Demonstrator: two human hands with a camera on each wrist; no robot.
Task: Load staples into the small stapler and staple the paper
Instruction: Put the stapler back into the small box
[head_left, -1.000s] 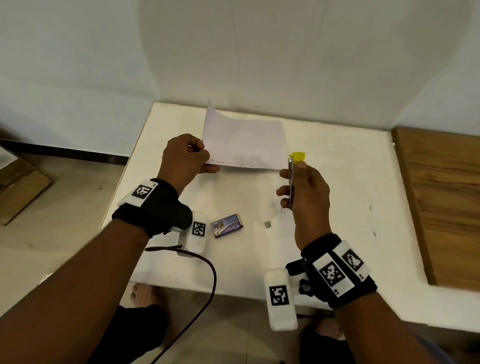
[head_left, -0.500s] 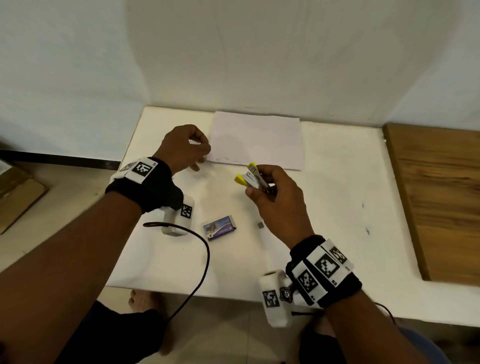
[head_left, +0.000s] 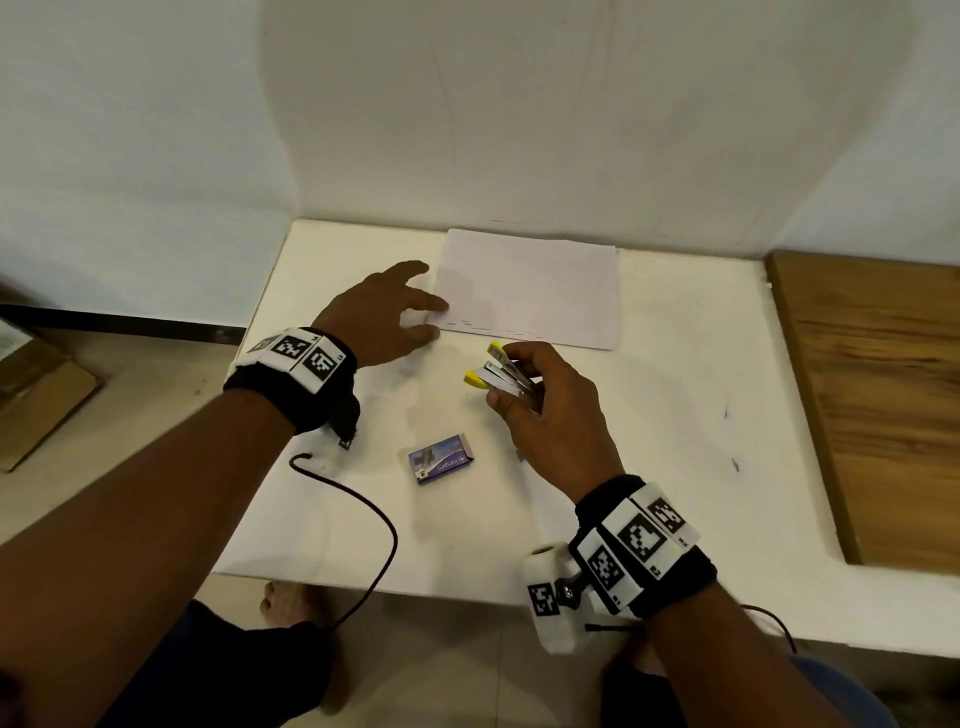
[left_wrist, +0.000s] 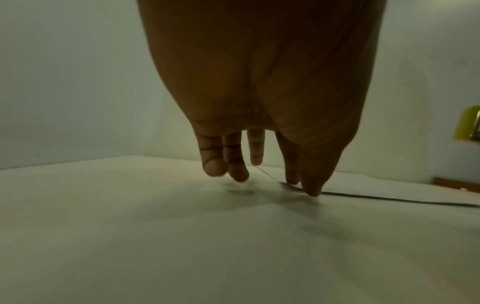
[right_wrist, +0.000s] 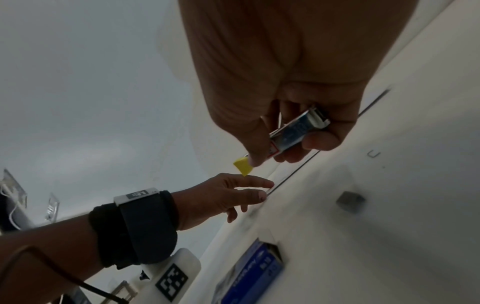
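The white paper (head_left: 530, 288) lies flat at the back of the white table (head_left: 675, 441), a row of staples along its near edge. My left hand (head_left: 387, 312) hovers at the paper's near left corner with fingers spread and relaxed; the left wrist view shows its fingertips (left_wrist: 313, 190) at the paper (left_wrist: 389, 190) corner. My right hand (head_left: 545, 410) grips the small metal stapler (head_left: 504, 376) with yellow tips just in front of the paper. The right wrist view shows the stapler (right_wrist: 293, 133) pinched between thumb and fingers.
A blue staple box (head_left: 440, 458) lies on the table near the front, also seen as the staple box (right_wrist: 249, 273) in the right wrist view. A small grey block of staples (right_wrist: 349, 201) lies near it. A wooden surface (head_left: 878, 395) adjoins the table's right side. A black cable (head_left: 358, 519) trails over the front edge.
My left hand let go of the raised paper, which now lies flat, and its fingers have spread. My right hand drew the stapler back from the paper's edge and tilted it sideways.
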